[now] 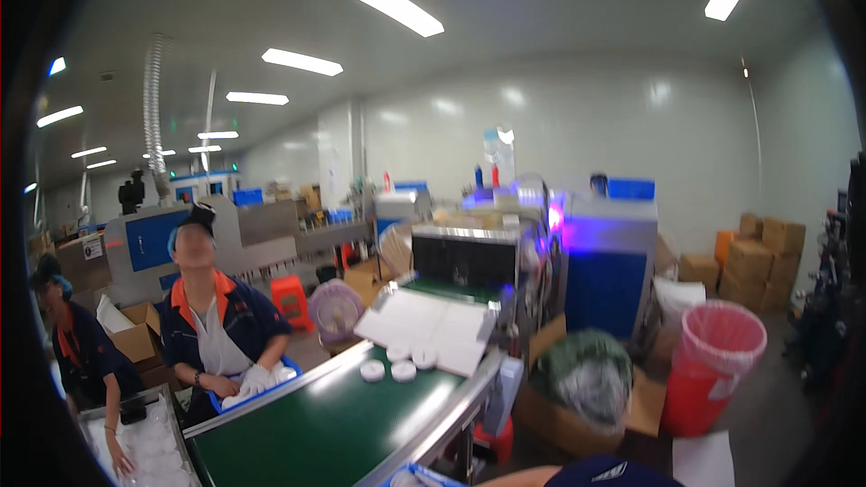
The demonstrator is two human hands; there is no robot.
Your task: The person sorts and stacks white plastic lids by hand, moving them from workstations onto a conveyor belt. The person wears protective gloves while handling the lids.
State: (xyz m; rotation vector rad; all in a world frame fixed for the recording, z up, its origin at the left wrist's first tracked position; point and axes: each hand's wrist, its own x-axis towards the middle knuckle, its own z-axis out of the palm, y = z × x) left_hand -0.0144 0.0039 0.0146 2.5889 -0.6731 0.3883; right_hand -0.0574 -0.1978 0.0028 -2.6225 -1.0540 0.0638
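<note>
Neither of my hands is in view. At the bottom edge a bare forearm (523, 478) and a navy sleeve (613, 472) show, probably my right arm; its hand is cut off. Close to that arm, the rim of a blue tray (424, 471) with something white in it pokes into the picture. Ahead runs a green conveyor belt (316, 424). Several white round pieces (403, 371) lie on it, beside and partly on a flat white sheet (424, 320) at the machine's mouth.
Across the belt a co-worker (216, 325) wearing gloves handles white pieces in a blue bin (287, 372). Another person (81, 343) reaches into a tray at far left. A red bin (713, 370) and an open carton (577, 415) stand right. A pink fan (336, 309) stands behind the belt.
</note>
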